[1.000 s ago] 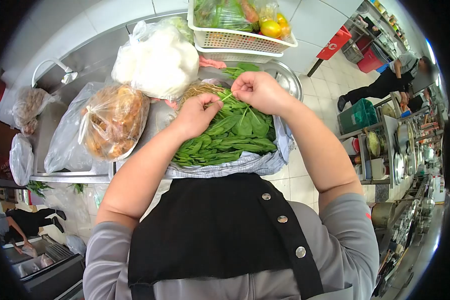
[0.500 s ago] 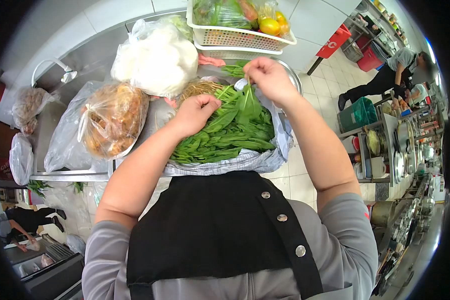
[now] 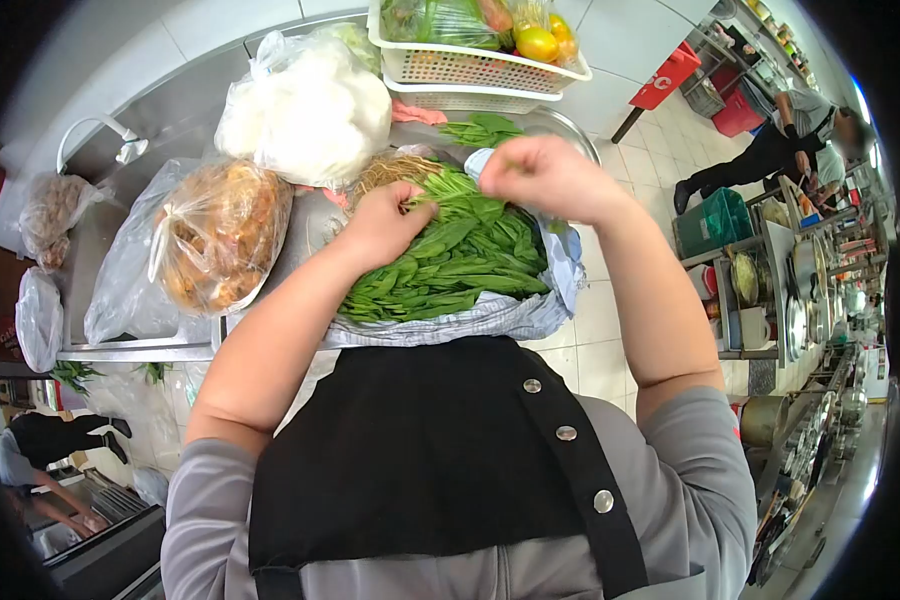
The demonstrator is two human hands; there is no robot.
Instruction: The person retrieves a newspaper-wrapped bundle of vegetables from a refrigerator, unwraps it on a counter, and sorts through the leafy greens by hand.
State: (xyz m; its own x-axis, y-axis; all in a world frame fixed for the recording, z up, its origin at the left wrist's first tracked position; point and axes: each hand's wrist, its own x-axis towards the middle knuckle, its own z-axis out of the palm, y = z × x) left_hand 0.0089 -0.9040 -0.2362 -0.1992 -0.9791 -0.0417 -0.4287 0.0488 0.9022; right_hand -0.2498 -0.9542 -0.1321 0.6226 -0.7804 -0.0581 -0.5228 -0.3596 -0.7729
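A heap of long-leaved leafy greens [image 3: 450,270] lies on a pale striped cloth [image 3: 470,325], with tan roots [image 3: 385,175] at its far left. My left hand [image 3: 385,225] rests at the stem end, thumb and fingers closed around stems of the greens. Over the heap's far right side, my right hand [image 3: 540,180] is raised with curled fingers, slightly blurred. Its fingertips are partly hidden, so what they hold cannot be made out. Beyond it, a small separate bunch of greens [image 3: 485,128] lies on the metal surface.
Left of the heap sit a tied bag of brown food pieces [image 3: 220,240] and a white-filled plastic bag [image 3: 310,110]. A white basket [image 3: 480,65] of vegetables stands at the back. A tap [image 3: 130,150] overhangs the sink. One person [image 3: 760,150] works at right, another [image 3: 45,460] at lower left.
My right hand has moved slightly right and down, and the leaf that hung from its fingers no longer shows there. My left hand's fingers have shifted on the stems.
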